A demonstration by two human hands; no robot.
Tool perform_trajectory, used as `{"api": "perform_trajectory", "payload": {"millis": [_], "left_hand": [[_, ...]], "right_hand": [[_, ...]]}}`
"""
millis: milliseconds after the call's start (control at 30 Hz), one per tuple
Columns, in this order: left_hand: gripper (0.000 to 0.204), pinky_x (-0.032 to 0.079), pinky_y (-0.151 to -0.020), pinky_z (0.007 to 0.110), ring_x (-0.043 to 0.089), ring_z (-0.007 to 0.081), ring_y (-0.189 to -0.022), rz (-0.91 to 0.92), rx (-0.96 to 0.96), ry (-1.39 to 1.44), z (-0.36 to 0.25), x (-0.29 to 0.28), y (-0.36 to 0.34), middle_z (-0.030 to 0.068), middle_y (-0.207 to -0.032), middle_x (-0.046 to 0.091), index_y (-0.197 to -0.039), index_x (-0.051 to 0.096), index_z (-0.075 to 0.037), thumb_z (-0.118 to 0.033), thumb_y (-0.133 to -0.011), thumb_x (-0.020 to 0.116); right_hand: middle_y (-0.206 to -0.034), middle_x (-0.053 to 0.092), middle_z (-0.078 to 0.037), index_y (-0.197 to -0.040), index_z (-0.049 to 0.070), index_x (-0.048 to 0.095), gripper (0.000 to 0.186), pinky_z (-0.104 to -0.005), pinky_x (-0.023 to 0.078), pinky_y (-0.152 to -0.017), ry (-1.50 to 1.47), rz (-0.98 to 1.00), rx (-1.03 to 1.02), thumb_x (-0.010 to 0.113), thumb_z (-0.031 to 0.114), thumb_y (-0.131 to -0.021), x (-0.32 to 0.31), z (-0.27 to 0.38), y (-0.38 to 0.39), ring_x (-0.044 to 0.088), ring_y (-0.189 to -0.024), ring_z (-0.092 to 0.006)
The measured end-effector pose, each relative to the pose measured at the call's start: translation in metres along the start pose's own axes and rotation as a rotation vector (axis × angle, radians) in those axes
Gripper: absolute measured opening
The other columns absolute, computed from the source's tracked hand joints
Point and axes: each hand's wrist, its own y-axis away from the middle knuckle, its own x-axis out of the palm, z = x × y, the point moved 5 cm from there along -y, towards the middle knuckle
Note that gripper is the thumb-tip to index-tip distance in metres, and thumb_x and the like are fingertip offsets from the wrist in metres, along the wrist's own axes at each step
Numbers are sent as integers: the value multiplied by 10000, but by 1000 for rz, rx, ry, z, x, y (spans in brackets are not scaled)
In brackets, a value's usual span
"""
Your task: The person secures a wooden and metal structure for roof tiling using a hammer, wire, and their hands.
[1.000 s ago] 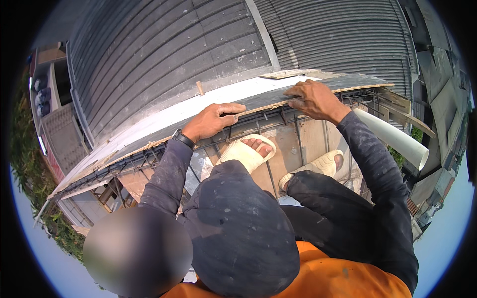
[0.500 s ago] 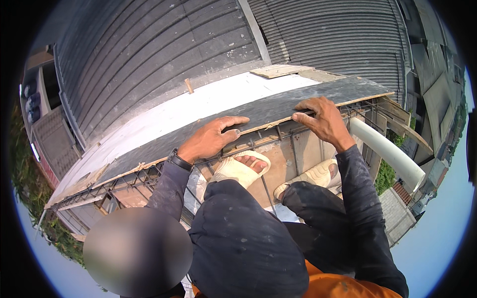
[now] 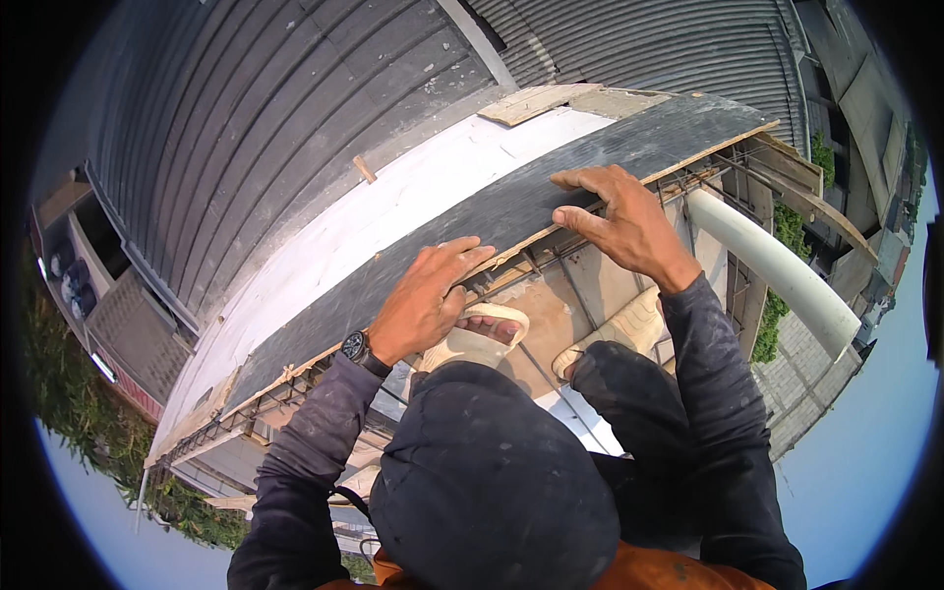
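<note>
A long, dark-faced plywood board [image 3: 472, 221] runs slantwise before me, its raw edge toward me. My left hand [image 3: 425, 295], with a black watch [image 3: 356, 346] at the wrist, has its fingers over that edge and the thumb bent in below them. Farther right along the edge, my right hand [image 3: 629, 228] rests with index finger and thumb apart on the dark face; its other fingers are mostly hidden. Below the edge, steel reinforcing bars [image 3: 562, 258] cross the opening near my feet.
My feet, in pale sandals [image 3: 619, 334], stand inside the formwork beneath the board. A white pipe [image 3: 777, 265] slopes outward at the right, next to loose timber [image 3: 801, 192]. Beyond the board lie a white strip [image 3: 393, 216], a wood offcut [image 3: 536, 101] and grey roofing [image 3: 324, 108].
My left hand has shifted right along the board's edge, its thumb drawing in toward the fingers. My right hand stays at the edge. The whole view has tilted, and the blurred patch at lower left is gone.
</note>
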Motion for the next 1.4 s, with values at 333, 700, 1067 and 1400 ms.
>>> {"api": "perform_trajectory", "payload": {"millis": [333, 700, 1067, 1400], "left_hand": [[228, 572, -804, 418, 728, 321, -929, -165, 52, -212, -42, -3, -27, 110, -1059, 736, -1094, 746, -20, -182, -936, 783], [187, 559, -718, 424, 737, 341, -810, -250, 65, -393, -55, 19, -38, 143, -941, 743, -999, 769, -13, -180, -926, 810], [264, 588, -795, 389, 785, 284, -856, -187, -5, -805, -76, 36, -41, 166, -929, 800, -1018, 775, 20, -234, -948, 786], [236, 591, -785, 398, 781, 293, -829, -158, -132, -869, -84, 45, -44, 180, -915, 798, -1005, 771, 15, -213, -943, 774]], "right_hand": [[-1113, 738, -153, -1302, 67, 719, 380, -492, 552, -967, 270, 291, 160, 704, 323, -1021, -73, -5, 162, 690, -1090, -375], [-1279, 722, -262, -1439, 33, 640, 627, -530, 531, -1043, -307, 346, 228, 716, 477, -1002, 70, -17, 184, 671, -1219, -457], [-1141, 767, -266, -1416, 33, 650, 634, -552, 560, -935, -395, 136, 160, 750, 458, -956, 90, -57, 195, 728, -1084, -468], [-1089, 780, -260, -1321, 31, 717, 487, -549, 570, -924, -588, -220, 187, 701, 343, -947, 176, -106, 223, 747, -1045, -461]]}}
